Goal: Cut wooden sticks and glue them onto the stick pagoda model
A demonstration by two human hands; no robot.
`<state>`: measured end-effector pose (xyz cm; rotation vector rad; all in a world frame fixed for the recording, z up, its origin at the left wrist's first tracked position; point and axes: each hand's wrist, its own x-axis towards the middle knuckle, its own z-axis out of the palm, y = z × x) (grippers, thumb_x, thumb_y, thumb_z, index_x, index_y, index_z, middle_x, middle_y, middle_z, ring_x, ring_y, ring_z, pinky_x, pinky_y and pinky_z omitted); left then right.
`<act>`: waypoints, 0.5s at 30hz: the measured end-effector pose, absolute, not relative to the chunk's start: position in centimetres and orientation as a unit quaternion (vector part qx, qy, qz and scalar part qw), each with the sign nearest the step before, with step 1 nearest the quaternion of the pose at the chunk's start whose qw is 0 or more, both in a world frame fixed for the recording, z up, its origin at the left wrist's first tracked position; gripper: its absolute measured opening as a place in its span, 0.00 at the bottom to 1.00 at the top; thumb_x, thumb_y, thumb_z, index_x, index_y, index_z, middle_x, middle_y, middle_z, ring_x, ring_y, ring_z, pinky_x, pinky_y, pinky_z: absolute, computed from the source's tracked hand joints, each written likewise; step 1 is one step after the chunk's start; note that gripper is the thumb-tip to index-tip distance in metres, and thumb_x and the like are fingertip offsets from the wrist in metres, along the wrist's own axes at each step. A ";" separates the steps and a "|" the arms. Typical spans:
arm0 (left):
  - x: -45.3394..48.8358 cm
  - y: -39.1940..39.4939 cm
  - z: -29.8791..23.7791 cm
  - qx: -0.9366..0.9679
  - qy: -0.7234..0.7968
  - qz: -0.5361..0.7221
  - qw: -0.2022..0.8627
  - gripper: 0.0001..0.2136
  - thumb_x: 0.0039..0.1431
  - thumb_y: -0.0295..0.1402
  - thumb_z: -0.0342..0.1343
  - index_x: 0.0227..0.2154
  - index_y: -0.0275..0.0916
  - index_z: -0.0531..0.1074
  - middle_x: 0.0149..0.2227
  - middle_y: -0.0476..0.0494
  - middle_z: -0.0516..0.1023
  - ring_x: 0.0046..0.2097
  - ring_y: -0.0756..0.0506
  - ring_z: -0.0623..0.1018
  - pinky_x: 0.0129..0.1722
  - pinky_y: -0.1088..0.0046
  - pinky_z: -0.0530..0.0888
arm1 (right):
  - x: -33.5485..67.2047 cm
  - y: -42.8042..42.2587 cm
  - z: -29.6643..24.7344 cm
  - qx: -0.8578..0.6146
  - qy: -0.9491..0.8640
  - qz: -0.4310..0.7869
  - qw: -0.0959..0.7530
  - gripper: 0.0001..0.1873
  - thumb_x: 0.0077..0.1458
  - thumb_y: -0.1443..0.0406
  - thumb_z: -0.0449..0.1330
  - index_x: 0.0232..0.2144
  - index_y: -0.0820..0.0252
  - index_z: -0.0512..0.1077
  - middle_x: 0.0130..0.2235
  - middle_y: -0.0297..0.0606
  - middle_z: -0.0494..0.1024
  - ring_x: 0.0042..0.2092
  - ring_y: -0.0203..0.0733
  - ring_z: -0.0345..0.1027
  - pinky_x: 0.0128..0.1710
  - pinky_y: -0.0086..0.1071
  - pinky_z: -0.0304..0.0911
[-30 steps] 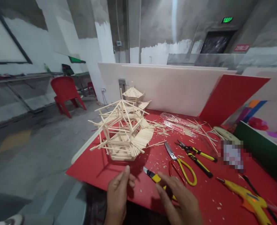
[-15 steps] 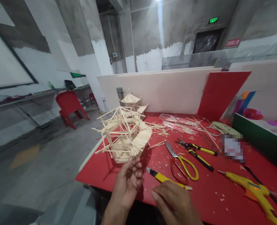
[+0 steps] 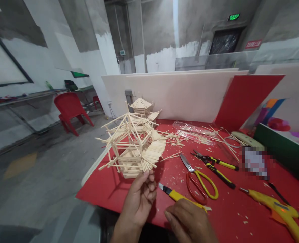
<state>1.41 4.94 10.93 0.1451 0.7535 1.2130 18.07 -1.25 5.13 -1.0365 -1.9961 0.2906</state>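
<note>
A pavilion model [image 3: 131, 145] of thin wooden sticks stands at the table's left side, with part of its roof covered by close-laid sticks. At the front corner of that roof is my left hand [image 3: 140, 197], palm turned up. Its thumb and fingertips are pinched together against the stick ends; whether a loose stick is between them cannot be made out. My right hand [image 3: 190, 219] is curled closed over the table's front edge, its fingertips hidden. Just beyond it lies a yellow utility knife [image 3: 177, 195]. Red-and-yellow-handled scissors [image 3: 197, 179] rest to the right of the knife.
Pliers [image 3: 215, 165] and a yellow glue gun [image 3: 273, 204] lie on the red tabletop [image 3: 225, 209]. Loose sticks [image 3: 173, 138] and a plastic bag of sticks [image 3: 197, 133] are farther back. Behind the model stands a smaller stick pavilion [image 3: 141, 105]. White boards [image 3: 180, 98] border the back.
The camera view has shifted slightly. My left fingertips have risen slightly against the roof corner and stay pinched. My right hand remains curled near the knife.
</note>
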 end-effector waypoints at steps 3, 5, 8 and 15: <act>1.5 5.0 10.8 0.077 0.360 0.556 0.745 0.09 0.45 0.26 0.69 0.29 0.31 0.76 0.25 0.49 0.75 0.22 0.56 0.69 0.16 0.84 0.63 | 18.0 -1.2 4.9 -0.415 -0.799 0.121 0.419 0.05 0.61 0.69 0.58 0.36 0.55 0.74 0.27 0.34 0.74 0.29 0.35 0.70 0.29 0.26 0.61; 1.5 5.0 10.8 0.084 0.367 0.556 0.741 0.10 0.43 0.27 0.70 0.29 0.31 0.76 0.24 0.49 0.75 0.22 0.56 0.69 0.16 0.84 0.64 | 18.0 -1.1 4.8 -0.413 -0.801 0.120 0.416 0.05 0.61 0.69 0.58 0.36 0.56 0.74 0.27 0.34 0.74 0.29 0.34 0.70 0.29 0.26 0.61; 1.6 5.0 10.8 0.088 0.381 0.558 0.732 0.12 0.42 0.27 0.71 0.30 0.31 0.76 0.24 0.49 0.75 0.21 0.56 0.69 0.16 0.84 0.64 | 18.1 -1.1 4.8 -0.409 -0.803 0.117 0.418 0.05 0.61 0.69 0.58 0.35 0.56 0.74 0.27 0.33 0.74 0.28 0.34 0.70 0.29 0.25 0.61; 1.9 5.1 10.7 0.100 0.387 0.563 0.724 0.15 0.38 0.28 0.74 0.29 0.33 0.76 0.24 0.50 0.76 0.21 0.56 0.71 0.17 0.85 0.66 | 18.8 -1.0 5.9 -0.439 -0.794 0.115 0.404 0.07 0.62 0.68 0.55 0.36 0.56 0.74 0.28 0.36 0.75 0.30 0.36 0.71 0.30 0.26 0.63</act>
